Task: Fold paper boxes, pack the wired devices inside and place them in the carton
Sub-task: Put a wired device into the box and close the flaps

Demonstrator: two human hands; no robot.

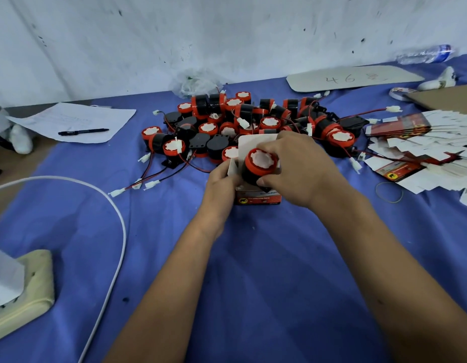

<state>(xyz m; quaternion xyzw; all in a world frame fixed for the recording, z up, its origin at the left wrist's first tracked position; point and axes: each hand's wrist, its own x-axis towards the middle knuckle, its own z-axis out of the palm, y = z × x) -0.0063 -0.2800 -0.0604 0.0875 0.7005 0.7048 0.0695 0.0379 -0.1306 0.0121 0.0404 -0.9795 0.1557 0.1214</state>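
I see my right hand (pixel 300 169) curled over a device (pixel 261 163), thumb low on its black body and fingers across the far side, its red-rimmed white face turned up. The device sits in the open top of a box (pixel 258 197) that stands on the blue cloth (pixel 253 271) at the middle of the table. My left hand (pixel 223 184) grips the box's left side, fingers curled round the wall just under the white flap. The two hands are close together, both clamped on this one assembly. The box's rear flap stands up white behind the device; its near face is red with a small yellow badge.

Just beyond, a pile of devices (pixel 253 119) spreads across the cloth, red and black wires with white plugs trailing to the left and right. To the right lies a fanned heap of flat boxes (pixel 423 150), with a rubber band (pixel 389 192) near it. Far left rests a paper (pixel 72 121) with a black pen (pixel 83 131) on it. A white cable (pixel 120 226) curves along the near left. A water bottle (pixel 426 54) lies far right by the wall.
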